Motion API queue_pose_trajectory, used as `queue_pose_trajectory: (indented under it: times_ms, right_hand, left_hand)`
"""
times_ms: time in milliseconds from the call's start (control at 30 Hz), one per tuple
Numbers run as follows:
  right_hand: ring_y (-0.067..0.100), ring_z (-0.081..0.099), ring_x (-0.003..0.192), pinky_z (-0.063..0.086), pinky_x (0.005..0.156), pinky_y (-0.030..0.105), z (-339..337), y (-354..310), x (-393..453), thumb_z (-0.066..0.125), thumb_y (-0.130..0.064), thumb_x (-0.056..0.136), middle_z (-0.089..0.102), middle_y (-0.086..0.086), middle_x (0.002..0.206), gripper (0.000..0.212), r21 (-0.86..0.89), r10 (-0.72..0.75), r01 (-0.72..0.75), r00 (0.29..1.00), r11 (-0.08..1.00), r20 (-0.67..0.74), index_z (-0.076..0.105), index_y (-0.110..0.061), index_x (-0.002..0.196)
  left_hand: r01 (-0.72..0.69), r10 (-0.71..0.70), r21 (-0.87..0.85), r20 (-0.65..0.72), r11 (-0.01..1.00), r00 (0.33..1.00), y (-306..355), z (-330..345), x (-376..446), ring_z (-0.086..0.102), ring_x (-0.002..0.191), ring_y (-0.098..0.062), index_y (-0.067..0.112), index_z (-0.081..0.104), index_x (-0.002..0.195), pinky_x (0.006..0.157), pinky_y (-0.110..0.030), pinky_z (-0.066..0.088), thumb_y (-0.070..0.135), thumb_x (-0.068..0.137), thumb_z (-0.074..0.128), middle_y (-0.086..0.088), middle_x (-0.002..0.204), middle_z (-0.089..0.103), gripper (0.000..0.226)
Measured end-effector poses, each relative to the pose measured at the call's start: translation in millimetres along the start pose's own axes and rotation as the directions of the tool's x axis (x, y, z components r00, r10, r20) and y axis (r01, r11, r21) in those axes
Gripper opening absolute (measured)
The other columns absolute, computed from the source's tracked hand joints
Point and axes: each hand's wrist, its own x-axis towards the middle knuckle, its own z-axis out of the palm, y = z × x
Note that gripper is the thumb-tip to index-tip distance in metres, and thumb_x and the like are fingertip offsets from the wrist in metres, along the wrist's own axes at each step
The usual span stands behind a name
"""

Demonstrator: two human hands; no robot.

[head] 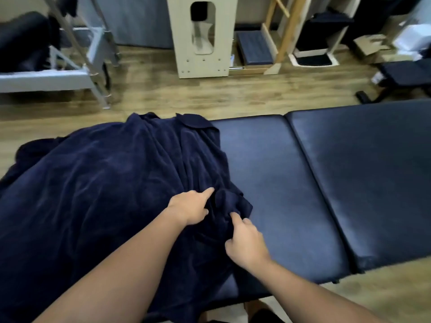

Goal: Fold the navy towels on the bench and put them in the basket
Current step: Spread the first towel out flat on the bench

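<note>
A large rumpled pile of navy towels [105, 183] covers the left half of the dark padded bench [291, 183]. Both hands are at the pile's right edge near the bench's front. My left hand [191, 207] lies on the cloth with its index finger pointing out and the other fingers tucked into a fold. My right hand [245, 241] pinches the towel's edge just right of it, fingers curled. No basket is in view.
The bench's right half is bare upholstery with a seam [310, 164] between its pads. Beyond it on the wooden floor stand a pale wooden cabinet [200, 36], a grey metal frame [93, 54], wooden racks holding dark items [314, 38], and a black bench [405, 75].
</note>
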Motion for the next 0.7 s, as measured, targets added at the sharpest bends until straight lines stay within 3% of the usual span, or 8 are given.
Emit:
queue_pose_trajectory:
  times_ms: [100, 167, 333, 433, 533, 600, 667, 700]
  right_hand:
    - [0.039, 0.059, 0.106, 0.048, 0.09, 0.041, -14.8, 17.8, -2.1, 0.053, -0.018, 0.083, 0.045, 0.006, 0.12, 0.074, 0.001, 0.125, -0.125, 0.987, 0.992, -0.098, 0.031, -0.032, 0.152]
    - [0.04, 0.06, 0.099, 0.05, 0.088, 0.042, -26.2, 30.1, -3.3, 0.053, -0.017, 0.083, 0.042, 0.005, 0.114, 0.069, -0.011, 0.166, -0.17, 0.971, 0.985, -0.172, 0.037, -0.031, 0.149]
    - [0.041, 0.061, 0.09, 0.049, 0.078, 0.042, -74.5, 54.4, 9.0, 0.055, -0.016, 0.085, 0.041, 0.007, 0.119, 0.052, 0.045, 0.302, -0.316, 0.843, 0.948, -0.445, 0.051, -0.025, 0.136]
    - [0.038, 0.061, 0.094, 0.049, 0.076, 0.041, -89.3, 63.0, 11.9, 0.06, -0.023, 0.091, 0.044, 0.008, 0.123, 0.045, 0.113, 0.321, -0.314, 0.764, 0.943, -0.559, 0.053, -0.021, 0.136]
    - [0.039, 0.06, 0.106, 0.047, 0.083, 0.042, -75.5, 64.1, 8.4, 0.058, -0.029, 0.095, 0.053, 0.01, 0.122, 0.04, 0.113, 0.332, -0.32, 0.802, 0.941, -0.497, 0.051, -0.018, 0.133]
    - [0.038, 0.06, 0.109, 0.048, 0.087, 0.042, -56.3, 67.6, 3.6, 0.056, -0.032, 0.096, 0.057, 0.011, 0.121, 0.036, 0.139, 0.39, -0.365, 0.839, 0.921, -0.381, 0.051, -0.017, 0.128]
    - [0.038, 0.061, 0.106, 0.051, 0.087, 0.042, -36.9, 66.7, -1.4, 0.057, -0.042, 0.095, 0.057, 0.011, 0.119, 0.037, 0.179, 0.451, -0.417, 0.857, 0.891, -0.247, 0.051, -0.017, 0.122]
    - [0.038, 0.061, 0.105, 0.052, 0.087, 0.041, -27.6, 65.5, -2.6, 0.059, -0.048, 0.094, 0.053, 0.011, 0.12, 0.043, 0.195, 0.467, -0.432, 0.862, 0.88, -0.196, 0.048, -0.019, 0.124]
  left_hand:
    - [-0.07, 0.074, 0.088, -0.042, 0.994, 0.996, 3.6, -9.0, 11.7, 0.064, 0.093, -0.027, 0.024, 0.047, 0.133, 0.073, -0.041, 0.052, 0.033, 0.103, 0.053, -0.004, 0.106, 0.064, 0.032]
    - [-0.125, 0.137, 0.114, -0.1, 0.986, 0.986, 11.8, -14.5, 15.3, 0.064, 0.089, -0.027, 0.018, 0.055, 0.115, 0.072, -0.041, 0.053, 0.028, 0.105, 0.05, -0.005, 0.104, 0.065, 0.016]
    - [-0.314, 0.312, 0.033, -0.254, 0.949, 0.916, 44.2, -37.1, 18.5, 0.061, 0.097, -0.031, 0.019, 0.056, 0.109, 0.081, -0.045, 0.053, 0.035, 0.103, 0.047, -0.004, 0.105, 0.059, 0.019]
    - [-0.348, 0.372, 0.14, -0.222, 0.927, 0.902, 49.5, -46.1, 27.1, 0.053, 0.105, -0.027, 0.019, 0.07, 0.103, 0.084, -0.042, 0.051, 0.045, 0.098, 0.05, -0.001, 0.107, 0.048, 0.033]
    - [-0.343, 0.37, 0.185, -0.139, 0.921, 0.919, 49.3, -51.5, 43.6, 0.048, 0.118, -0.026, 0.013, 0.075, 0.097, 0.095, -0.044, 0.046, 0.053, 0.101, 0.044, -0.002, 0.129, 0.053, 0.051]
    - [-0.287, 0.294, 0.086, -0.094, 0.954, 0.951, 54.3, -54.5, 55.2, 0.057, 0.11, -0.028, 0.014, 0.065, 0.095, 0.09, -0.042, 0.047, 0.05, 0.104, 0.041, -0.005, 0.125, 0.061, 0.044]
    - [-0.246, 0.254, 0.112, -0.056, 0.963, 0.966, 61.0, -54.0, 66.5, 0.058, 0.11, -0.03, 0.019, 0.053, 0.116, 0.089, -0.045, 0.048, 0.052, 0.101, 0.044, -0.005, 0.124, 0.059, 0.037]
    - [-0.225, 0.229, 0.163, -0.009, 0.961, 0.973, 65.7, -53.6, 70.3, 0.057, 0.114, -0.032, 0.024, 0.046, 0.129, 0.091, -0.048, 0.047, 0.056, 0.099, 0.048, -0.005, 0.127, 0.057, 0.045]
